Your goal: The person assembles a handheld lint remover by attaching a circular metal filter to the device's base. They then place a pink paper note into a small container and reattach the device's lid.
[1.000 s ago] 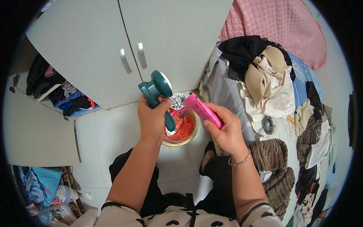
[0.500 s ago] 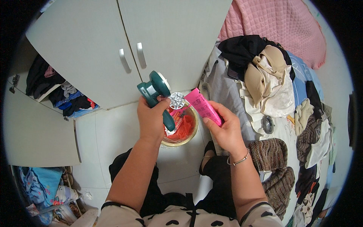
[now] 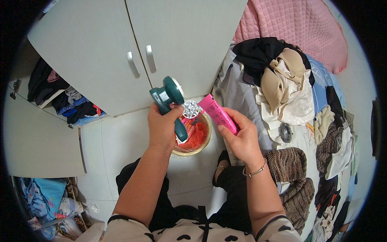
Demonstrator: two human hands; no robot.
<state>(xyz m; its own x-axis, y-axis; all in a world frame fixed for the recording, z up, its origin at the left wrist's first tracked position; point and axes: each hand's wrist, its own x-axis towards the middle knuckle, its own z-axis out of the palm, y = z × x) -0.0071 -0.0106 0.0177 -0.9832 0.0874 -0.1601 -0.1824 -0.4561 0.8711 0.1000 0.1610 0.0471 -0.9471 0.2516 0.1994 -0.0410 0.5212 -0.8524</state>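
Note:
My left hand [image 3: 163,125] is closed around a dark green fabric shaver [image 3: 166,96], its handle pointing down past my fingers. A round silver piece with a star-like pattern [image 3: 191,109] shows beside my left thumb; what holds it I cannot tell. My right hand [image 3: 242,133] grips a bright pink printed strip [image 3: 217,114] between thumb and fingers, its upper end close to the silver piece. Below both hands stands a round waste bin [image 3: 208,142] with a yellowish rim, holding red plastic and scraps.
A pale cupboard [image 3: 92,48] with two handles stands ahead. To the right, a bed carries a beige bra [image 3: 272,88], brown knitted clothing [image 3: 286,165], a round clear-and-grey part [image 3: 285,132] and a pink quilt [image 3: 298,32]. Clothes [image 3: 74,105] fill open shelves at left.
My left hand has shifted slightly right with the fabric shaver, and the silver piece has moved a little with it. The pink strip stays almost where it was.

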